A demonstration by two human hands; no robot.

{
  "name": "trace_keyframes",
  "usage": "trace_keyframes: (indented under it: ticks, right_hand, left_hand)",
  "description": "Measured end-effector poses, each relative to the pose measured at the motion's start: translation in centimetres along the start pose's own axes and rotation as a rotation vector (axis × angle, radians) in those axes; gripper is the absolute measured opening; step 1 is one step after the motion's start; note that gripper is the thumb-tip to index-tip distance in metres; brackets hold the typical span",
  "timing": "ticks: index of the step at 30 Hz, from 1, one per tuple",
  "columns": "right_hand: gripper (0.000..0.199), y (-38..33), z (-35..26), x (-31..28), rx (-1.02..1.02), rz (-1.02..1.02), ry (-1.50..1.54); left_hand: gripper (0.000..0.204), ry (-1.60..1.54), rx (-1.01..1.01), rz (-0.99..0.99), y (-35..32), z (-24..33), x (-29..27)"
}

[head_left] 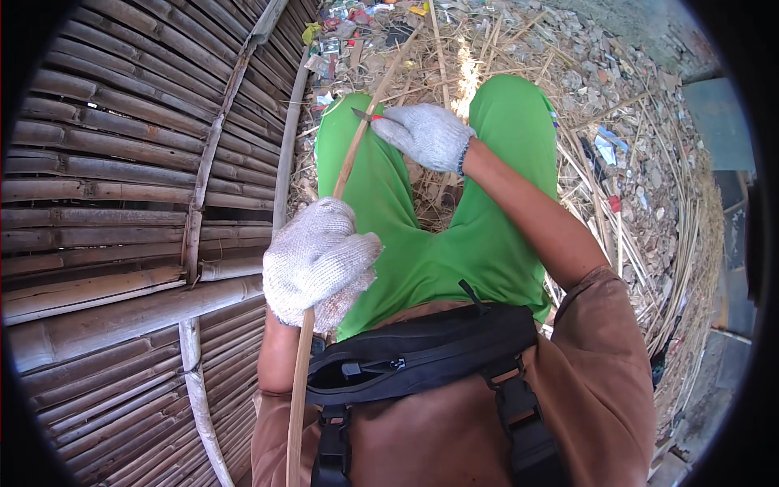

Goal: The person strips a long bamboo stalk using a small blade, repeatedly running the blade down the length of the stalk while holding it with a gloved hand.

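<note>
Bamboo strip (350, 158) is held slanting across the green-trousered lap, gripped low in the closed left hand (318, 264). A small knife (365, 116) is clenched in the right hand (428, 134) and set against the strip; a shallow, steady blade angle is best kept. Woven bamboo panel (122, 203) lies alongside, and straw-littered ground (633, 162) is spread ahead.

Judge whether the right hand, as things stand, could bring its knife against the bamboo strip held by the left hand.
Probably yes. The right hand already holds the knife at the bamboo strip above the left knee, and the left hand grips the strip lower down. Nothing lies between blade and strip.
</note>
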State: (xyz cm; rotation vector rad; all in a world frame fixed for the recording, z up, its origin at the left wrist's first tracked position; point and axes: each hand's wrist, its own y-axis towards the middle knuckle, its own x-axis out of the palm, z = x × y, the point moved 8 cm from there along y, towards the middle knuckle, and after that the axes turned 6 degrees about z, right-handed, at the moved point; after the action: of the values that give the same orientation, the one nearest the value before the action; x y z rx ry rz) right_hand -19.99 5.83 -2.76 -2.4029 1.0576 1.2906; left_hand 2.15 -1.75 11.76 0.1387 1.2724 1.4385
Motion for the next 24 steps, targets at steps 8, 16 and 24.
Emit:
trace_keyframes:
  ticks: [8, 16, 24]
  right_hand:
    - [0.065, -0.2, 0.1, 0.1, 0.036, -0.031, -0.06]
    - [0.067, 0.5, 2.6, 0.4, 0.086, -0.026, -0.064]
    - [0.059, -0.6, -1.3, -0.2, -0.028, 0.016, -0.048]
  left_hand:
    - [0.038, 0.153, -0.158, -0.066, -1.1, 1.7, -0.8]
    - [0.026, 0.007, -0.345, 0.011, -1.7, 3.5, -3.3]
    - [0.03, -0.185, 0.035, 0.194, -1.2, -2.0, -1.0]
